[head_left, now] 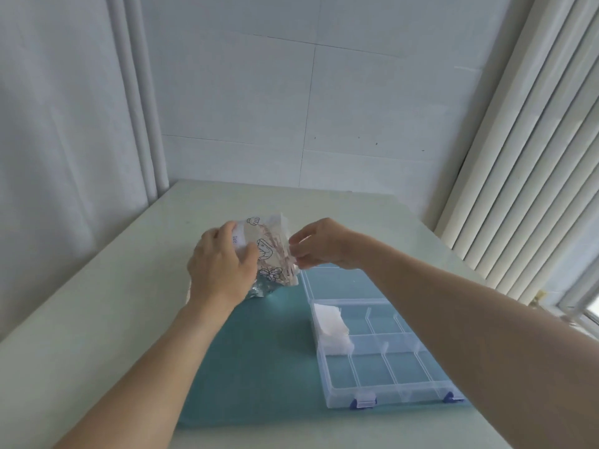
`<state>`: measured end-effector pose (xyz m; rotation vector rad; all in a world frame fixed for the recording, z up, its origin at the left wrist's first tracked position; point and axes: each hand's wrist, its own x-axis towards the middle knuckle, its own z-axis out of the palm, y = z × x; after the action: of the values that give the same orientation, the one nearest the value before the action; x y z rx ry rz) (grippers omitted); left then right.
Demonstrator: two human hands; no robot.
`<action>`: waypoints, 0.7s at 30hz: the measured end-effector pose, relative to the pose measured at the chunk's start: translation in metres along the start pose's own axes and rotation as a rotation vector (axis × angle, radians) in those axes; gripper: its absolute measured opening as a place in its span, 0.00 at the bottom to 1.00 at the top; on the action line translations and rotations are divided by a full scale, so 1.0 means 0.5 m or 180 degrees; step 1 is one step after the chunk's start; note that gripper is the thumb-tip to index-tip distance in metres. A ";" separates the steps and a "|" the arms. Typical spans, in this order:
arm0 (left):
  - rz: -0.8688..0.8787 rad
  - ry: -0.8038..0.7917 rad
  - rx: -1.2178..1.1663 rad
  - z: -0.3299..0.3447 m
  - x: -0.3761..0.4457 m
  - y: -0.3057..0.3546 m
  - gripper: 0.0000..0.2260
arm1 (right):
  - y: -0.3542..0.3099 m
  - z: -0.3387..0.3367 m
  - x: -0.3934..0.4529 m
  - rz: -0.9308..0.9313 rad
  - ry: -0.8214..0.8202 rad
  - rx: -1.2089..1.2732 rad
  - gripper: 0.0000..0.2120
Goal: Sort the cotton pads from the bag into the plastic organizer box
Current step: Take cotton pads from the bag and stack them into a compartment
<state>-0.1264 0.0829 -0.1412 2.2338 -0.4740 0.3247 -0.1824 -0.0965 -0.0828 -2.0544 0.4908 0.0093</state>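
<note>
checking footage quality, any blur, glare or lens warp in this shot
Head view: right hand fingertips smear with motion blur at the bag; window blinds and wall lines bow from wide-angle warp; soft daylight, small glare on the bag's crumpled bottom; organizer box stays sharp.

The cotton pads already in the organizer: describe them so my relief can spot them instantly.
On the teal mat lies a clear organizer box with blue latches. The cotton pads are the white stack in its left-hand compartments. The other visible compartments look bare.
</note>
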 end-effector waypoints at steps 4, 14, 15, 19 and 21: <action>-0.0027 -0.0062 -0.0183 0.002 0.014 -0.026 0.21 | 0.000 0.033 0.032 -0.0020 0.0045 -0.0394 0.15; 0.0162 -0.0184 -0.0223 0.013 0.024 -0.043 0.20 | 0.004 0.003 0.056 -0.0114 -0.0334 -0.0191 0.23; 0.0176 -0.0220 -0.0302 0.013 0.025 -0.044 0.20 | 0.004 0.003 0.058 -0.0135 -0.0445 -0.0208 0.22; 0.0207 -0.0263 -0.0562 0.015 0.030 -0.049 0.19 | 0.001 0.023 0.063 -0.0230 -0.0520 -0.0697 0.16; 0.0229 -0.0269 -0.0587 0.017 0.031 -0.049 0.19 | 0.000 0.025 0.058 -0.0233 -0.0704 -0.0720 0.22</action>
<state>-0.1010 0.0877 -0.1571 2.0602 -0.6060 0.2151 -0.1535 -0.0958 -0.0950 -2.2579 0.2869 0.2562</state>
